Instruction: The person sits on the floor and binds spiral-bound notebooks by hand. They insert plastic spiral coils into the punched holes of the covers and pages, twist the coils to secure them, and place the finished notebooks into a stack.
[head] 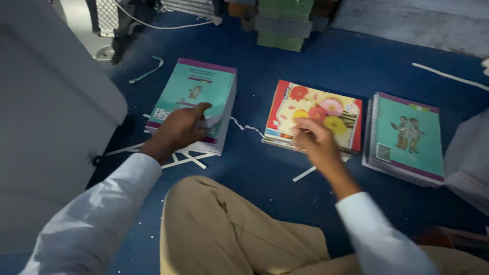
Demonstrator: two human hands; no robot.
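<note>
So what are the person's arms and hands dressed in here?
Both arms wear long, light-coloured shirt sleeves, pale white-blue in this light, with plain cuffs ending at the wrists. The left hand and right hand are bare: no gloves, and no rings or watch that I can make out.

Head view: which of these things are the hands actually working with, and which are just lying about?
In hand:
- left hand on the teal-covered book stack
- right hand on the flower-covered red-edged book stack

Lying about:
- spiral-bound teal notebook stack
- white paper strips on the blue floor
- green book pile
- white cable
</note>
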